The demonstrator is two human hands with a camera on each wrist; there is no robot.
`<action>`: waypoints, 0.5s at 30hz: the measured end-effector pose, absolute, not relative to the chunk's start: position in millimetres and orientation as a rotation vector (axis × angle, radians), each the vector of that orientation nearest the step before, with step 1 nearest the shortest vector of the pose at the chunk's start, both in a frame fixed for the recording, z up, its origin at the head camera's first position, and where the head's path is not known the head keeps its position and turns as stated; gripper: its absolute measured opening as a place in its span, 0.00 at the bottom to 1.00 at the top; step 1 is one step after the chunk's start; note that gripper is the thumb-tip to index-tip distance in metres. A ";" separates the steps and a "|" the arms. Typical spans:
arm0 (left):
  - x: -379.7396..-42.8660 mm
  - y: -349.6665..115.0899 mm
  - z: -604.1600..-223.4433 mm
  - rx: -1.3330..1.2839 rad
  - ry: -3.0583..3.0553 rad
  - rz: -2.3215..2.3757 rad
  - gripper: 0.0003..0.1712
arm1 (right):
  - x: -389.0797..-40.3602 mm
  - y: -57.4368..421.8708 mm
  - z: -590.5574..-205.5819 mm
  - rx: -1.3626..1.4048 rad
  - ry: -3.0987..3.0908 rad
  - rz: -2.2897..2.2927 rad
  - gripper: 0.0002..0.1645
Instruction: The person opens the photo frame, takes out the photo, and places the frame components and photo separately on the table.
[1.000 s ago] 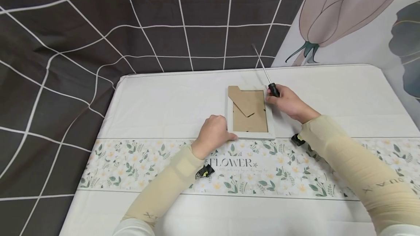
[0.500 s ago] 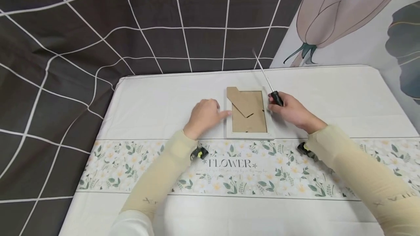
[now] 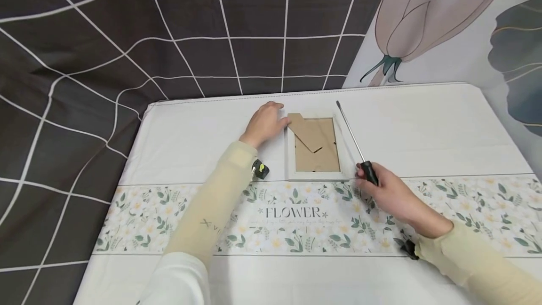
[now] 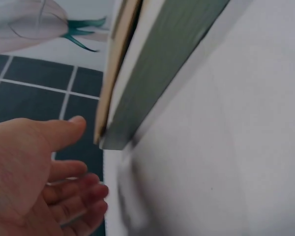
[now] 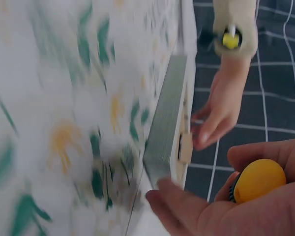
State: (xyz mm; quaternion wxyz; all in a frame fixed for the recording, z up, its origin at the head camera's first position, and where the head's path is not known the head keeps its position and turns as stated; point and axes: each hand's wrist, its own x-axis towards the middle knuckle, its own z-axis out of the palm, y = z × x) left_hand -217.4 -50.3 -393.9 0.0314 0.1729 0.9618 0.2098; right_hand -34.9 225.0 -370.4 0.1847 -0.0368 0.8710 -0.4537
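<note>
A white picture frame (image 3: 344,166) lies face down on the table, its brown backing and angled stand flap (image 3: 306,131) facing up. My left hand (image 3: 263,124) is at the frame's upper left corner, thumb close to the flap; in the left wrist view its fingers (image 4: 81,196) are loosely bent with nothing between them. To the right of the frame my right hand (image 3: 391,194) holds a screwdriver (image 3: 370,173) by its black handle, metal shaft pointing away to the back. The yellow handle end (image 5: 261,181) rests against the palm in the right wrist view.
A white tablecloth (image 3: 444,126) with a floral band (image 3: 139,220) reading FLOWER covers the table. Dark cloth with a white grid (image 3: 178,8) hangs behind and to the left; a flower-printed cloth (image 3: 402,18) hangs at back right. Small black wrist cameras (image 3: 260,169) sit on both wrists.
My left hand has moved from the frame's lower left corner up to its upper left corner. My right hand has drawn back toward me with the screwdriver, away from the frame's right side.
</note>
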 end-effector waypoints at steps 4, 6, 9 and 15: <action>-225.3 -47.5 -399.0 0.543 2.925 0.686 0.30 | -20.0 219.8 -368.9 -0.126 2.428 -1.310 0.14; -227.0 -45.0 -400.5 0.544 2.904 0.709 0.31 | -14.7 217.1 -368.7 -0.123 2.403 -1.332 0.14; -229.5 -40.7 -402.5 0.535 2.887 0.750 0.30 | -9.2 211.5 -370.0 -0.106 2.348 -1.377 0.15; -232.1 -33.4 -404.7 0.515 2.857 0.853 0.21 | -5.0 199.6 -373.4 -0.031 2.267 -1.492 0.17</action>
